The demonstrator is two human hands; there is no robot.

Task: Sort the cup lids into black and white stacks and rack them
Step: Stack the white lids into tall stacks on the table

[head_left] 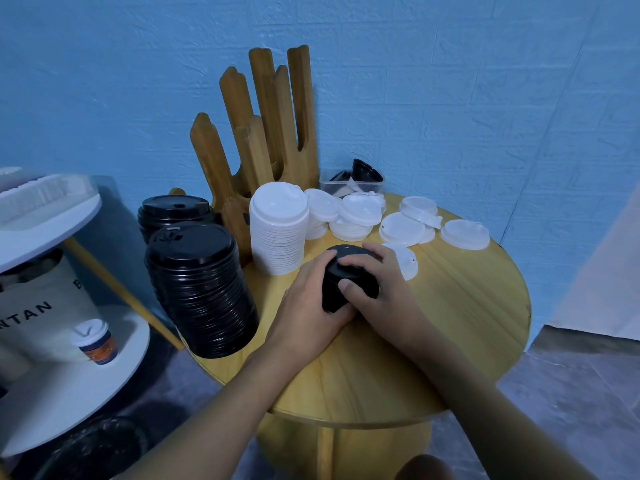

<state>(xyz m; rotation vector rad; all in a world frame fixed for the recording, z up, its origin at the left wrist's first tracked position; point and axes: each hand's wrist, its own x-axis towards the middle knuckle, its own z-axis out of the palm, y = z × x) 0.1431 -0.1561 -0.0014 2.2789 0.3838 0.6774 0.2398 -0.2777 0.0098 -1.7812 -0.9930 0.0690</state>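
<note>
On the round wooden table (460,306) a short stack of black lids (349,275) stands in the middle. My left hand (308,306) grips its left side and my right hand (377,289) grips its top and right side. A tall leaning stack of black lids (201,292) stands at the left edge, a second black stack (173,213) behind it. A white stack (278,230) stands beside the wooden rack (263,140). Several loose white lids (401,226) lie at the back right.
A clear plastic box (353,185) holding black lids sits against the blue wall. To the left stands a white two-tier side table (45,393) with a small paper cup (95,341) and a canvas bag (38,299).
</note>
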